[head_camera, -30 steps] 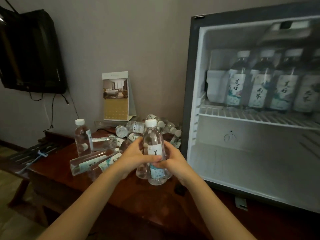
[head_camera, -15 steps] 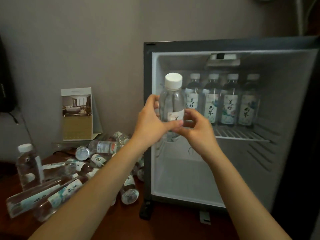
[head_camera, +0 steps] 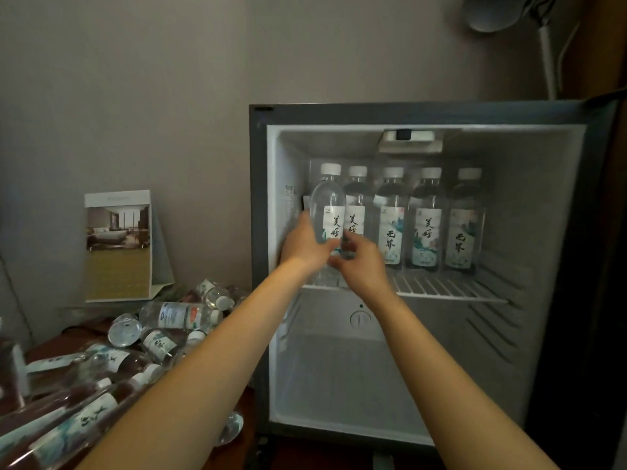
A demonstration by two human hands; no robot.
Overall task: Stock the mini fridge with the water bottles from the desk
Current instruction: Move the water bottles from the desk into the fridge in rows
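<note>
bottle (head_camera: 328, 198) was upright at left end of fridge shelf (head_camera: 448, 288) | left hand (head_camera: 303, 247) and right hand (head_camera: 361, 266) gripped its lower half | standing row (head_camera: 425, 218) just right

the single view sits on the person's head, looking forward and a little down, square into the open fridge (head_camera: 543, 249), which fills the centre and right of the frame within arm's reach. both forearms rise from the bottom edge to the left hand (head_camera: 302, 245) and right hand (head_camera: 363, 266), meeting on a bottle (head_camera: 327, 205) at mid-frame. the wide lens also catches the desk (head_camera: 57, 346) at lower left and the wall (head_camera: 135, 96) above.
</note>
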